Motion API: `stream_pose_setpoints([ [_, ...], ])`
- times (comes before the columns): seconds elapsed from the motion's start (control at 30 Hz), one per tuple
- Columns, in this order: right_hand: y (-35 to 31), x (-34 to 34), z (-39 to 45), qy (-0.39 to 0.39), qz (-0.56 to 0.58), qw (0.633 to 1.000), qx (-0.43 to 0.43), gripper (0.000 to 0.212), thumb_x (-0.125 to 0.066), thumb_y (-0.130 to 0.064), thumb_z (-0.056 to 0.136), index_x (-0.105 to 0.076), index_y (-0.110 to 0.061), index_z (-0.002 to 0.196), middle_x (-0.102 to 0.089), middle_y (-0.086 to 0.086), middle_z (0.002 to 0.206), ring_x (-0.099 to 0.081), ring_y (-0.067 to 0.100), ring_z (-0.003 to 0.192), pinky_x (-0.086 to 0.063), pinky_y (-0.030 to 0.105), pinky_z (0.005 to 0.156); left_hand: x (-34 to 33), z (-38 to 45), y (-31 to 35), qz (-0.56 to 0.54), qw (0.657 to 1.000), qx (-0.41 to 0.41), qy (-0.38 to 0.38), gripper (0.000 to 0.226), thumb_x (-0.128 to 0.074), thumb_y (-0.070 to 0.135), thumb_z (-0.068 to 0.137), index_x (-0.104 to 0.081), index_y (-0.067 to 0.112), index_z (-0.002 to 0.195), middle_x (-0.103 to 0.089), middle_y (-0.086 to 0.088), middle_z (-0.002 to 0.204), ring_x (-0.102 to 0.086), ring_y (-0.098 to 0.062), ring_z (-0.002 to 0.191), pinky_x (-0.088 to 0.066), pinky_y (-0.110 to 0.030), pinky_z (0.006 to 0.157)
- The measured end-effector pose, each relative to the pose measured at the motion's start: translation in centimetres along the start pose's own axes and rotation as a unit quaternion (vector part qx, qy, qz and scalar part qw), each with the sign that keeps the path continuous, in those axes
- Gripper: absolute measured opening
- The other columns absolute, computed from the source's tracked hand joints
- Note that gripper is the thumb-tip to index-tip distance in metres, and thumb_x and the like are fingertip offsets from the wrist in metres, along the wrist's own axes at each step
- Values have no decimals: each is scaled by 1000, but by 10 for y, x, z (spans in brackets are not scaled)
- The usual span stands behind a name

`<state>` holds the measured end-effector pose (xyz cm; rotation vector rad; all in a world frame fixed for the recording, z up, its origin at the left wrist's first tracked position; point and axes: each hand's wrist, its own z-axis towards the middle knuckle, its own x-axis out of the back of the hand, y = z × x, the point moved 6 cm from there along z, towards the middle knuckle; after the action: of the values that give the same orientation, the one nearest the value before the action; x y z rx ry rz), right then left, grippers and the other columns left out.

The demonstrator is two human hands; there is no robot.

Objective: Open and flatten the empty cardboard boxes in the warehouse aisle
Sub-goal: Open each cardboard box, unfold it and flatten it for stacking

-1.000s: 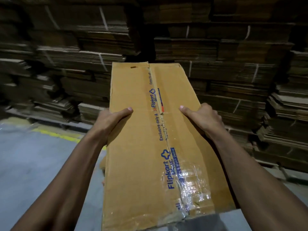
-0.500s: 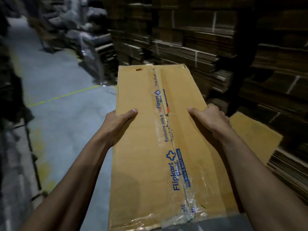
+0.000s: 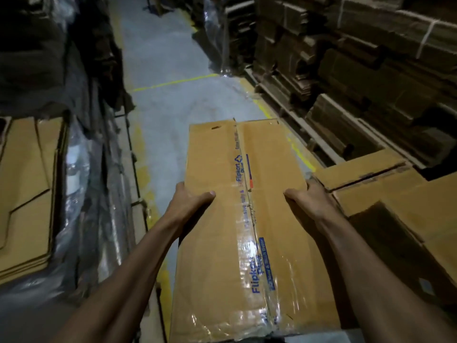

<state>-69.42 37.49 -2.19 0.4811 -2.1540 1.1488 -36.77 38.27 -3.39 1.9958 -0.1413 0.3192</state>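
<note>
Held out over the aisle floor (image 3: 173, 107), taped seam up: a long cardboard box (image 3: 215, 256). Probably light and stiff, though slick along the glossy tape (image 3: 249, 243); best gripped on bare card at the long edges. Left hand (image 3: 190, 201) and right hand (image 3: 306, 199) clamped on opposite sides, thumbs on top, fingers hidden beneath.

Matt brown cardboard box (image 3: 215, 243), glossy crinkly clear tape (image 3: 249, 256) down seam. Smooth grey concrete floor (image 3: 173, 107). Shiny plastic wrap (image 3: 81, 181) over left stacks. Rough corrugated cardboard stacks (image 3: 346, 58) right.
</note>
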Motion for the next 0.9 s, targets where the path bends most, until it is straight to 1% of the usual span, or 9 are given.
stream_pose_setpoints([
  [0.07, 3, -21, -4, -23, -20, 1000, -4, 78, -63, -69, 63, -55, -27, 128, -65, 5, 123, -60, 35, 111, -48, 45, 97, 3, 12, -48, 3, 999, 36, 16, 92, -86, 64, 47, -51, 23, 122, -70, 1, 109, -70, -23, 96, -57, -50, 89],
  [0.13, 17, -48, 4, -52, -52, 997, -7, 67, -64, -61, 80, -50, -30, 137, -59, 6, 134, -54, 37, 122, -43, 43, 101, 1, 19, -92, 5, 996, 77, 31, 92, -86, 69, 44, -50, 31, 120, -70, 5, 111, -69, -24, 99, -55, -50, 90],
  [0.23, 56, -91, 24, -81, -98, 992, -7, 71, -59, -65, 82, -45, -29, 141, -58, 7, 138, -53, 37, 124, -42, 47, 103, -15, 26, -160, 10, 992, 119, 39, 84, -85, 71, 48, -52, 39, 119, -71, 10, 111, -69, -22, 100, -56, -50, 91],
  [0.4, 138, -172, 70, -105, -146, 983, -33, 66, -58, -64, 87, -44, -28, 141, -57, 7, 138, -51, 37, 126, -39, 48, 102, -56, 41, -239, 25, 984, 165, 58, 74, -79, 63, 55, -48, 37, 116, -68, 9, 109, -66, -23, 102, -54, -46, 94],
  [0.5, 185, -219, 97, -116, -165, 978, -41, 64, -58, -62, 88, -45, -27, 141, -59, 7, 135, -51, 37, 123, -40, 46, 100, -83, 59, -305, 27, 980, 189, 53, 74, -78, 63, 55, -44, 39, 117, -65, 13, 108, -65, -21, 103, -53, -48, 96],
  [0.6, 223, -256, 118, -117, -164, 979, -35, 64, -61, -59, 88, -44, -28, 142, -61, 8, 131, -54, 37, 120, -43, 44, 97, -101, 76, -361, 41, 978, 196, 66, 72, -76, 64, 56, -42, 41, 116, -63, 16, 106, -64, -23, 108, -51, -48, 98],
  [0.7, 251, -292, 132, -114, -160, 980, -29, 63, -62, -55, 90, -42, -28, 144, -60, 8, 130, -53, 37, 120, -41, 45, 97, -114, 92, -404, 59, 977, 183, 89, 73, -74, 61, 59, -43, 38, 122, -61, 18, 103, -63, -22, 108, -50, -46, 98],
  [0.8, 265, -320, 142, -102, -141, 984, -21, 64, -63, -52, 91, -40, -27, 145, -59, 9, 133, -52, 37, 121, -40, 46, 99, -121, 108, -432, 82, 977, 162, 111, 82, -74, 60, 64, -44, 30, 135, -59, 16, 106, -61, -20, 104, -49, -38, 92],
  [0.9, 269, -340, 145, -81, -128, 988, -8, 63, -64, -49, 92, -41, -25, 145, -59, 9, 133, -52, 37, 120, -39, 45, 99, -116, 117, -451, 105, 976, 130, 143, 80, -77, 57, 73, -42, 28, 139, -57, 15, 108, -57, -16, 100, -44, -32, 85],
])
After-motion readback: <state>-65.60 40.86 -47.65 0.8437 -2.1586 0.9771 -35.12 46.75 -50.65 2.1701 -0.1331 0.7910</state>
